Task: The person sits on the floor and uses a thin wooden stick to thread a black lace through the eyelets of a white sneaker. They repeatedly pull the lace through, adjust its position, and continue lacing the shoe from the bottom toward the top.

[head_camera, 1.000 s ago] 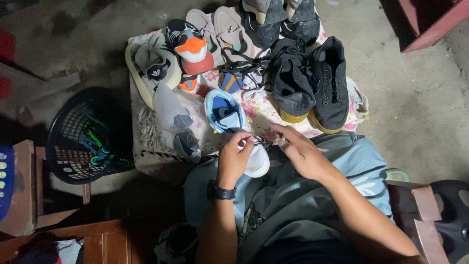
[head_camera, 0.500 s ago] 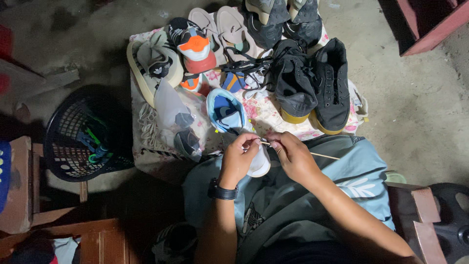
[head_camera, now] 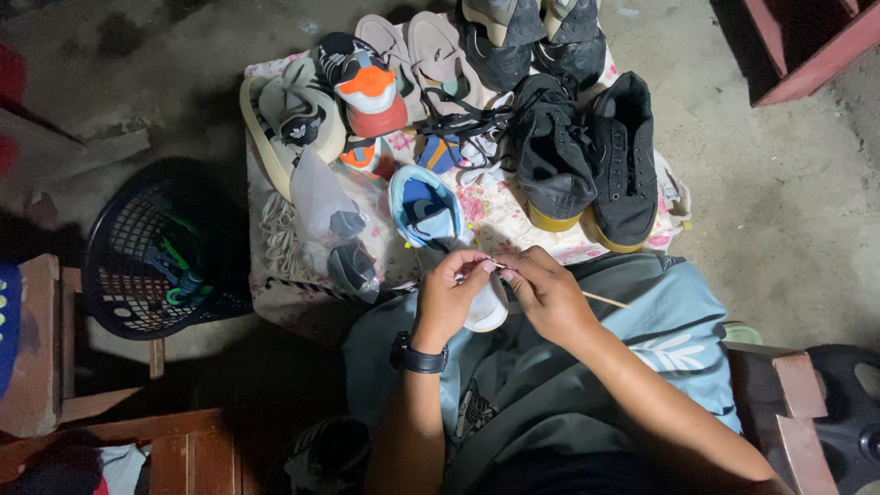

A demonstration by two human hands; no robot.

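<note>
A white and blue sneaker [head_camera: 428, 213] lies with its toe toward me on a low table covered by a floral cloth [head_camera: 500, 220]. My left hand [head_camera: 449, 298], with a black watch on its wrist, pinches the sneaker's near end between its fingertips. My right hand [head_camera: 547, 293] is closed on a thin wooden stick [head_camera: 600, 299], whose tip meets the left fingertips over the sneaker. Both hands hover above my lap, which is covered in light blue fabric.
Several other shoes crowd the cloth: a pair of black high-tops [head_camera: 591, 156], an orange and white sneaker [head_camera: 368, 87], beige sandals [head_camera: 440, 55], a cream shoe [head_camera: 289, 128]. A clear plastic bag [head_camera: 330, 225] lies at the left edge. A dark blue basket [head_camera: 151, 252] stands on the floor at left.
Both hands have stayed together at the sneaker's near end, with small finger movements. The stick now sticks out to the right of my right hand.
</note>
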